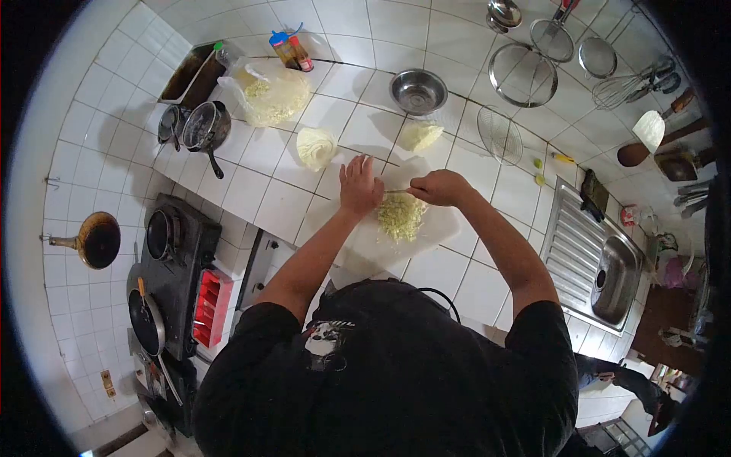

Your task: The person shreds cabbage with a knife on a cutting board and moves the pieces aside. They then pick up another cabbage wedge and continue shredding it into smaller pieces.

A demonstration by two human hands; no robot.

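Note:
Shredded cabbage [401, 217] lies in a pile on a white cutting board [442, 228] on the tiled counter. My right hand [442, 187] is closed round the handle of a knife, whose thin blade [396, 191] runs left along the pile's far edge. Beside the blade's left end is my left hand [361, 184], palm down with its fingers apart; anything under the palm is hidden. Beyond my hands sit two pale cabbage pieces, one on the left [316, 148] and one on the right [420, 135].
A metal bowl [418, 92] and a plastic bag of shredded cabbage [270, 95] stand farther back. Pots [206, 126] are at the left, near a stove [179, 251]. At the right is a sink [617, 282]; another person [624, 381] is at the lower right.

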